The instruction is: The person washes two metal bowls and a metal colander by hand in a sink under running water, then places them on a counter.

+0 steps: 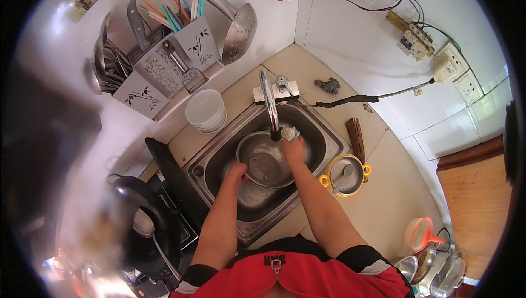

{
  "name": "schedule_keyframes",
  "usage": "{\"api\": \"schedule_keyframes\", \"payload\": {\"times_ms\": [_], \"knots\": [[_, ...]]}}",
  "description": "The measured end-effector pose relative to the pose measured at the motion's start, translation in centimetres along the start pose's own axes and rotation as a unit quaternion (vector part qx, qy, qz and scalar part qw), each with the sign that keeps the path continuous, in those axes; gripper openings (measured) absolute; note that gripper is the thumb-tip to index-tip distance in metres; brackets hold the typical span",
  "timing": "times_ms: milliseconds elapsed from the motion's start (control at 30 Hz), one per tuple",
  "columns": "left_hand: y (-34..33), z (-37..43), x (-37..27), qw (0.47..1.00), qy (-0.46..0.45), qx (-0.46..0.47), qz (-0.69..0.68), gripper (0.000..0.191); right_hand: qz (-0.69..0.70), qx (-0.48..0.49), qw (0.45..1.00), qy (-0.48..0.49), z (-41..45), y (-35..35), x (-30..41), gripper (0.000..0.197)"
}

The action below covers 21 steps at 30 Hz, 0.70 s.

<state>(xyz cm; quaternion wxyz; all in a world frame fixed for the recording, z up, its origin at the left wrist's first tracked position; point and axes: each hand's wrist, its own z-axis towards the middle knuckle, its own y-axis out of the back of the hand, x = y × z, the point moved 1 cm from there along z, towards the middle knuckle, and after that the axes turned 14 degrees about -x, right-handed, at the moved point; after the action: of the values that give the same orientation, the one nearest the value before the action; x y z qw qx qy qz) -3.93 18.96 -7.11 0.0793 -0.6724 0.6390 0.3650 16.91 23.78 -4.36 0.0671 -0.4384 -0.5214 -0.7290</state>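
Note:
A round metal basin [263, 166] is in the stainless steel sink [254, 207], with a little water at its bottom. My left hand [237, 173] grips its near left rim. At the far right side of the basin, my right hand [294, 150] is closed around a pale, crumpled cloth [290, 133]. Above the basin's far edge hangs the spout of a chrome faucet [269, 100]; I cannot tell whether water runs from it.
Stacked white bowls [206, 111] stand left of the sink. On the right are a yellow-handled bowl [345, 174] with a spoon, a bamboo brush [356, 137] and a steel wool pad [327, 85]. A black wok [152, 232] holding a ladle sits at lower left.

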Motion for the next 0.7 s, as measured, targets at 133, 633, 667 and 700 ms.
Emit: {"api": "schedule_keyframes", "payload": {"times_ms": [133,633,667,700], "knots": [[1.5,-2.9,-4.1,0.922,-0.295,-0.112,0.224,0.051,0.21,-0.062,0.975,0.039,1.9,1.4,5.5,0.043],[2.8,-8.8,-8.7,0.843,-0.348,-0.197,0.36,0.058,0.231,-0.096,0.965,0.079,4.5,4.3,12.2,0.026],[3.1,-7.9,-8.4,0.843,-0.348,-0.198,0.36,0.058,0.232,-0.095,0.965,0.08,4.4,4.4,12.4,0.026],[3.4,-7.2,-8.2,0.857,-0.362,-0.187,0.315,0.054,0.25,-0.085,0.962,0.069,4.3,4.3,12.5,0.027]]}}
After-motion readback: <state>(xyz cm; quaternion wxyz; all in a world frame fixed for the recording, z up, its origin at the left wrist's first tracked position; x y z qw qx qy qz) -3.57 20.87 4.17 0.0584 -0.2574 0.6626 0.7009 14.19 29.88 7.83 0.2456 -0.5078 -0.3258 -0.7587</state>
